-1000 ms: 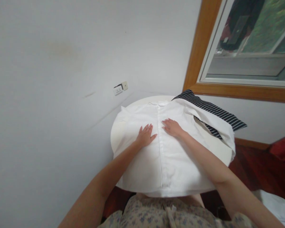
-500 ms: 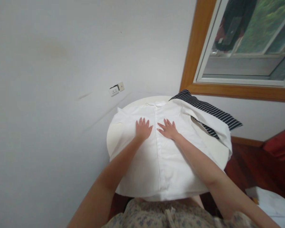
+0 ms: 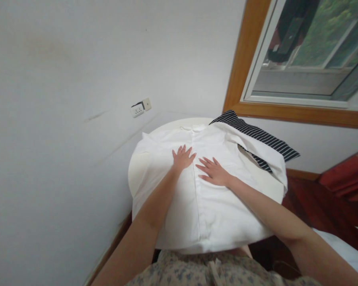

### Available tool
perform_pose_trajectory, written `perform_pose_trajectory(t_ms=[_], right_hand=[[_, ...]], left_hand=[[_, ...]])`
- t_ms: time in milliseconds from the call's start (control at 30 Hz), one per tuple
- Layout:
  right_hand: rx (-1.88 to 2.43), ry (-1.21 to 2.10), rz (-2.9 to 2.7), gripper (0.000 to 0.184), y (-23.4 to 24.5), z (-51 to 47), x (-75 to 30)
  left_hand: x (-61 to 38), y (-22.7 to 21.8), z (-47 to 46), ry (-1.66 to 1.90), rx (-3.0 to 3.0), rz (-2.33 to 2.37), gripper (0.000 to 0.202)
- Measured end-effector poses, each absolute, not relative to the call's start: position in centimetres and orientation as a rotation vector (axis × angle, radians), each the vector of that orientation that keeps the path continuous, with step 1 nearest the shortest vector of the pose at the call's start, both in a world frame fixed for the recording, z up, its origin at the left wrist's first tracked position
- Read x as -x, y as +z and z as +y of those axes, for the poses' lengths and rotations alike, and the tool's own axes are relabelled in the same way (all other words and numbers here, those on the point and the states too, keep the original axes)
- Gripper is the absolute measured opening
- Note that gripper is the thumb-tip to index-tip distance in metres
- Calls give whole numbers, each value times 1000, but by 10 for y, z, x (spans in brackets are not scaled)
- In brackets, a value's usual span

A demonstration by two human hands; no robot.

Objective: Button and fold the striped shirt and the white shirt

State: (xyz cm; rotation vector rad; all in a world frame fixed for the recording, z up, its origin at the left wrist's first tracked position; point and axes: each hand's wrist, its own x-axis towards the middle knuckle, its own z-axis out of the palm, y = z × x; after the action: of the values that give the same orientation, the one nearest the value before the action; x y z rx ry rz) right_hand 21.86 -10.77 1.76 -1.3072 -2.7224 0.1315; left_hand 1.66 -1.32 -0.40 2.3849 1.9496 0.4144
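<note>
A white shirt [image 3: 181, 206] lies spread over a round white table [image 3: 137, 171], its collar at the far side and its hem hanging over the near edge. Its front seam runs down the middle between my hands. My left hand [image 3: 183, 158] rests on the cloth just left of the seam, fingers spread. Lower and to the right, my right hand [image 3: 214, 172] lies flat on the shirt with fingers apart. The shirt's right sleeve [image 3: 256, 143] stretches across the table's right side and droops over its edge. Neither hand grips anything.
Black cloth with white stripes [image 3: 265, 139] lies beyond and partly under the right sleeve. A wall socket [image 3: 137, 110] is behind the table at left. A wood-framed window [image 3: 286, 113] stands at the right. White material [image 3: 343, 248] and red fabric [image 3: 349, 174] show at the lower right.
My right hand has slid a little toward me across the shirt. My left hand has moved slightly right, closer to the seam. The view has shifted slightly.
</note>
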Motion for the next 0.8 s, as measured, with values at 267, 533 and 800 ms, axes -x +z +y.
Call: perform_pose_trajectory(t_ms=[267, 533, 800], right_hand=[[909, 343, -2844, 62, 37, -183, -248], [654, 694, -2838, 57, 58, -241, -257], [695, 941, -2548, 41, 76, -189, -247]], left_hand=[[-18, -4, -15, 413, -2400, 1951, 68], [-19, -6, -16, 442, -2402, 1959, 66], [-22, -5, -22, 514, -2468, 1985, 56]])
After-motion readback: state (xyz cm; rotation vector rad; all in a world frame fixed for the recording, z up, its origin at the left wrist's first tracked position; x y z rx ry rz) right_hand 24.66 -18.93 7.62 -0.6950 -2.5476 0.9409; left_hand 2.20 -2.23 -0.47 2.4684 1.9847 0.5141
